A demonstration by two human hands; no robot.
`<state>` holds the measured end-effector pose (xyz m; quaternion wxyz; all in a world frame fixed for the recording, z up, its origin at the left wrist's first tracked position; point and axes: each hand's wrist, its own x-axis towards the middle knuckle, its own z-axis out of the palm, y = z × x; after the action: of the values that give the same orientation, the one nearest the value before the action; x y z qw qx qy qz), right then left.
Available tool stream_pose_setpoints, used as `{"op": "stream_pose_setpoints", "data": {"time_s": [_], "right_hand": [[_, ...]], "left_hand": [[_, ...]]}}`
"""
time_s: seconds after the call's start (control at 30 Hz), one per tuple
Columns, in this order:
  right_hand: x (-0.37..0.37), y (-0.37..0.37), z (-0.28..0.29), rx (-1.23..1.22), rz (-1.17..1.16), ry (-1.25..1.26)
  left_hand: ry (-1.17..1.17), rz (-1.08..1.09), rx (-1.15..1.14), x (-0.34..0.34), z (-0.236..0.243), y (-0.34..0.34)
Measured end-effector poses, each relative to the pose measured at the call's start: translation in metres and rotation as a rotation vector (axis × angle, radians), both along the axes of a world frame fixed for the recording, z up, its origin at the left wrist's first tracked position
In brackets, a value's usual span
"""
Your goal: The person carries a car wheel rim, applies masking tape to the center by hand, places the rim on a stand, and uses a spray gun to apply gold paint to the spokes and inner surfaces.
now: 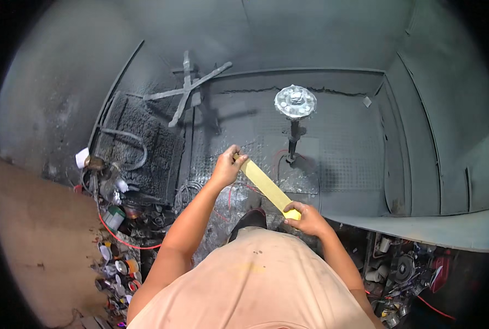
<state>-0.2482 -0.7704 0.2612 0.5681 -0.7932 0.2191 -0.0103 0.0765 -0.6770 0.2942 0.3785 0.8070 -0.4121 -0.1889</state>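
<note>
My left hand (230, 164) pinches the upper end of a pale yellow strip (266, 183), perhaps tape, that runs diagonally down to the right. The strip's lower end, a brighter yellow, is in my right hand (304, 219), with thumb and fingers closed on it. The strip is stretched between both hands above a dark, speckled floor (214, 214). Beyond it stands a dark post (292, 137) topped by a silver, foil-like disc (295, 98). My shoe (244, 225) shows just below the strip.
A grey booth wall (310, 33) surrounds a grated base (348, 159). At left are a cross-shaped stand (187, 88), a crusted panel (140, 164) and a red hose (118, 236). Cans (126, 266) crowd the lower left; tools and containers (403, 268) fill the lower right.
</note>
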Motion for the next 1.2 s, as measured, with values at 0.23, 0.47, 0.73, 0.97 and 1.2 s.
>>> {"op": "stream_pose_setpoints", "data": {"time_s": [0.23,0.47,0.73,0.97,1.2], "right_hand": [[0.029,-0.042,0.032,-0.165,-0.208,0.052],[0.103,-0.092,0.068,-0.457,-0.312,0.189],[0.14,-0.118,0.077,-0.548,-0.401,0.509],[0.192,-0.136,0.074,-0.61,-0.459,0.45],[0.219,-0.143,0.079,-0.61,-0.357,0.548]], "left_hand": [[0.071,-0.096,-0.149,0.04,-0.017,-0.106],[-0.064,-0.037,-0.359,0.087,-0.057,-0.206],[0.258,-0.07,-0.533,0.088,-0.104,-0.271],[0.378,-0.317,-0.42,0.127,-0.09,-0.332],[0.378,-0.33,-0.474,0.107,-0.105,-0.227]]}}
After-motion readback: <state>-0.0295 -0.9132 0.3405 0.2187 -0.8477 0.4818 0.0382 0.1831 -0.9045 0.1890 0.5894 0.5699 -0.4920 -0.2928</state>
